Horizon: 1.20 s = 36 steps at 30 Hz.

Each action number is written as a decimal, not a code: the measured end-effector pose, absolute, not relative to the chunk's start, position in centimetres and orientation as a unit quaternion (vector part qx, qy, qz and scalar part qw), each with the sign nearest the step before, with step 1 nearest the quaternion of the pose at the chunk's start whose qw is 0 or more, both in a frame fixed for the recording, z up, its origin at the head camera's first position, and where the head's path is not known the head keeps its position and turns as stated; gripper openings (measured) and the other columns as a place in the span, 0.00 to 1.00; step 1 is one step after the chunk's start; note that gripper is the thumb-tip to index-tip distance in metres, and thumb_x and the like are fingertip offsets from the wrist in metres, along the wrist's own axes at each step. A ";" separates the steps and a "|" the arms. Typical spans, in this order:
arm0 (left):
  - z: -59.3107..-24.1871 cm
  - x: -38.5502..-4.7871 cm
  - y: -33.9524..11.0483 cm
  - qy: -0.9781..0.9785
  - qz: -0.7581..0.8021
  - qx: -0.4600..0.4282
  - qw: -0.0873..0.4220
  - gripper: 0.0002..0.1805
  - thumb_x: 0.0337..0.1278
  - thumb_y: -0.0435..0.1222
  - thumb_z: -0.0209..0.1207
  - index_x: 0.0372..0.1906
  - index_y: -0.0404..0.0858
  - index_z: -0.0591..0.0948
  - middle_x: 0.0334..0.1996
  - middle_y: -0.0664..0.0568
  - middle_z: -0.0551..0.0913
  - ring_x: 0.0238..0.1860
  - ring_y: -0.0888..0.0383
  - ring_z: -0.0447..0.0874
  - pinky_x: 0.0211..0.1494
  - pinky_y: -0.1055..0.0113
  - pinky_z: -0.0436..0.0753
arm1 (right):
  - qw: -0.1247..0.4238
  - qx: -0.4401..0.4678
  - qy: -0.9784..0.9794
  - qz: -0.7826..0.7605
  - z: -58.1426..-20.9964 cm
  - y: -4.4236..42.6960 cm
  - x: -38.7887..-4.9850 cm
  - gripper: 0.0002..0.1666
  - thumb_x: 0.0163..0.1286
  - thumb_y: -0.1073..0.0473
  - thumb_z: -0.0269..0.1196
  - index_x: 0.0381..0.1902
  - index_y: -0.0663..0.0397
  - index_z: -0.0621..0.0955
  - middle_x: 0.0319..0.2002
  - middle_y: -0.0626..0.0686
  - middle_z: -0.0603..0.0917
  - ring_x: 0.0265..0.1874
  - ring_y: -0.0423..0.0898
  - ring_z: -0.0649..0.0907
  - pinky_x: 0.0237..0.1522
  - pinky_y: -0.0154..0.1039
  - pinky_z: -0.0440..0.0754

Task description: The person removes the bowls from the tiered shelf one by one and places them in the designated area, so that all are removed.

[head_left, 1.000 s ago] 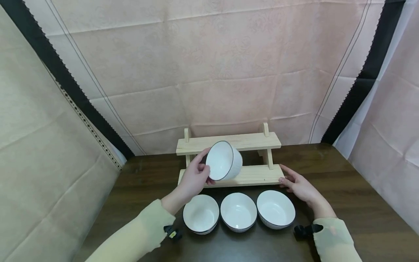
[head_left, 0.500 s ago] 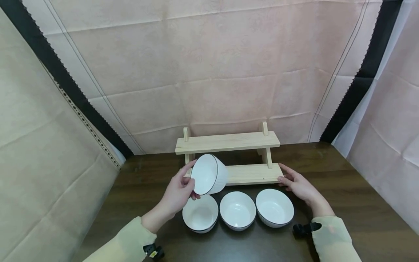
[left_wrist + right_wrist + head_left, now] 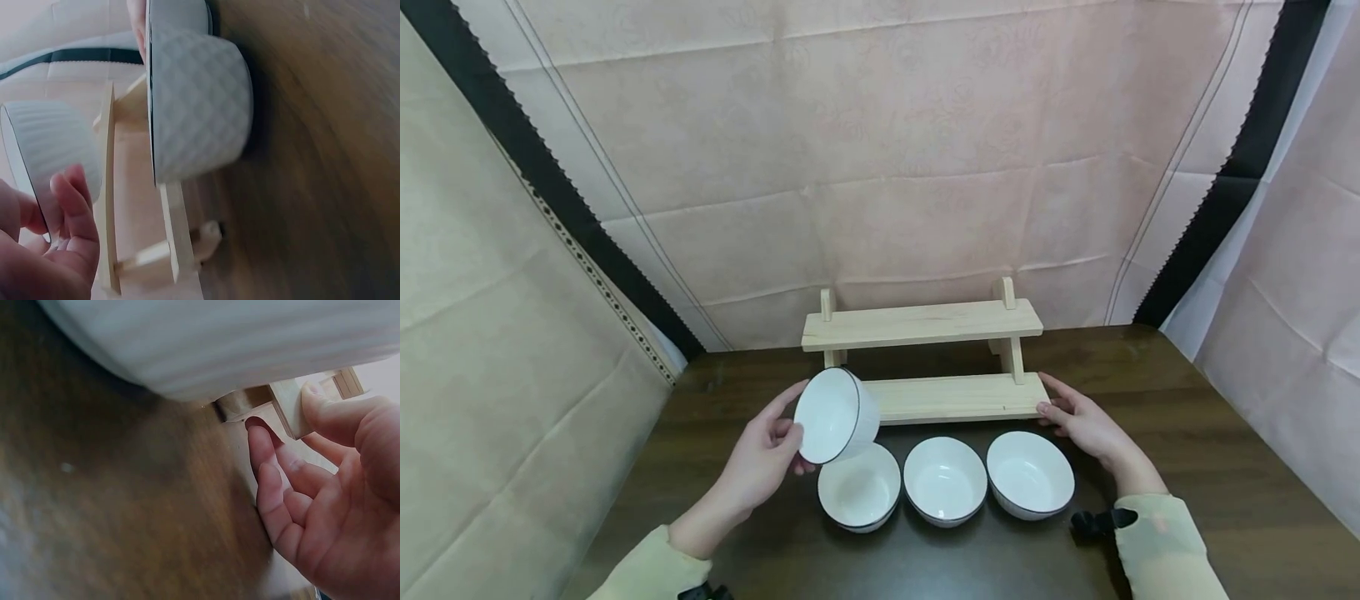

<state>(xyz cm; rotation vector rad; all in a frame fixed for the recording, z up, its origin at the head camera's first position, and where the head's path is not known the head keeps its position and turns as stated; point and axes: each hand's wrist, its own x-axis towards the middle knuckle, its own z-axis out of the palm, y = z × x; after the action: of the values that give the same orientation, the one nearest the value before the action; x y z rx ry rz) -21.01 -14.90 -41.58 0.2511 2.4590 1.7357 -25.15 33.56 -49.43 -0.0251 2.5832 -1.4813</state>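
Note:
My left hand (image 3: 758, 462) grips a white bowl (image 3: 837, 415) by its dark-lined rim, tilted with its mouth toward the left. Thumb and fingers pinch that rim in the left wrist view, where ridges show on the bowl's outer wall (image 3: 56, 144). The held bowl overlaps the left one of three upright bowls on the table; whether they touch I cannot tell. Behind them stands a two-tier wooden shelf (image 3: 925, 325). My right hand (image 3: 1093, 427) holds the right end of its lower board (image 3: 289, 406), thumb on one side and index finger partly hidden behind.
In a row before the shelf stand the left bowl (image 3: 859, 492), the middle bowl (image 3: 945, 483) and the right bowl (image 3: 1030, 475). They rest on a dark wooden table (image 3: 1157, 400). Pale cloth (image 3: 925, 167) hangs behind, with more cloth on both sides.
My left hand has carried the bowl from in front of the lower board leftward and toward me, to above the left bowl. The right hand and the shelf have stayed put.

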 end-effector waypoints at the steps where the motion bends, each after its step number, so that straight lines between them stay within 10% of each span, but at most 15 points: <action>1: -41.7 -20.9 -15.4 0.815 0.570 0.082 0.059 0.30 0.65 0.36 0.51 0.66 0.67 0.61 0.31 0.41 0.82 0.26 0.46 0.83 0.31 0.58 0.83 | 0.081 -0.007 0.865 -0.496 -49.5 33.6 -25.1 0.40 0.69 0.42 0.52 0.74 0.34 0.49 0.60 0.64 0.73 0.50 0.52 0.80 0.46 0.43 0.79; 36: -45.2 -18.4 -23.8 0.840 0.525 0.067 0.117 0.29 0.66 0.37 0.51 0.67 0.63 0.61 0.31 0.40 0.79 0.25 0.47 0.81 0.28 0.58 0.82 | 0.088 0.012 0.866 -0.493 -49.6 33.5 -25.2 0.40 0.69 0.41 0.51 0.73 0.30 0.48 0.60 0.63 0.72 0.51 0.51 0.79 0.48 0.43 0.78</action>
<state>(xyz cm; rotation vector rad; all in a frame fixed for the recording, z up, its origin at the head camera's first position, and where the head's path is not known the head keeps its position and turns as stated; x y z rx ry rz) -18.37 -23.84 -45.23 0.1965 2.4594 1.5359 -25.18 33.54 -49.58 0.0370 2.5764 -1.4661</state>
